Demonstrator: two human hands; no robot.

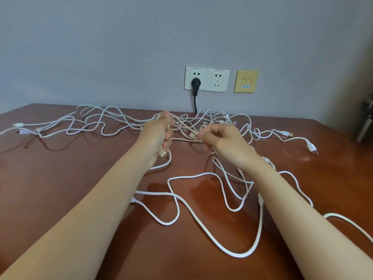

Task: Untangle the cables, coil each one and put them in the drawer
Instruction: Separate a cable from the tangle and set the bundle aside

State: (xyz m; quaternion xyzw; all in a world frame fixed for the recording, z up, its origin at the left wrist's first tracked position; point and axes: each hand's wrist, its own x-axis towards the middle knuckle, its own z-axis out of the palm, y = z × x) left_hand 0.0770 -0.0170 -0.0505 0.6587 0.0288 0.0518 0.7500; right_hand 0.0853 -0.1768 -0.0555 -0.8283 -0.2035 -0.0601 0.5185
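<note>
Midway through the untangling, a person's left hand point(159, 134) is curled round a gathered bunch of beige cable point(182, 139) just below the wall socket point(206, 79), with a connector poking out under the fist. The right hand point(220, 140), below and slightly right of the socket, pinches a strand of what looks like the same cord between thumb and forefinger. White cables point(240, 255) sprawl over the table point(70, 178) to both sides of the socket and down toward the camera, crossing one another in many places. None is coiled, and no drawer is in view. A black plug point(195, 82) sits in the socket, its lead dropping behind the table. The cords appear light and limp, sliding easily on the polished top but likely to snag wherever a plug meets a loop. The surest hold is probably close to a connector, feeding that end back through each crossing, since tugging mid-length would tend to tighten the knots
</note>
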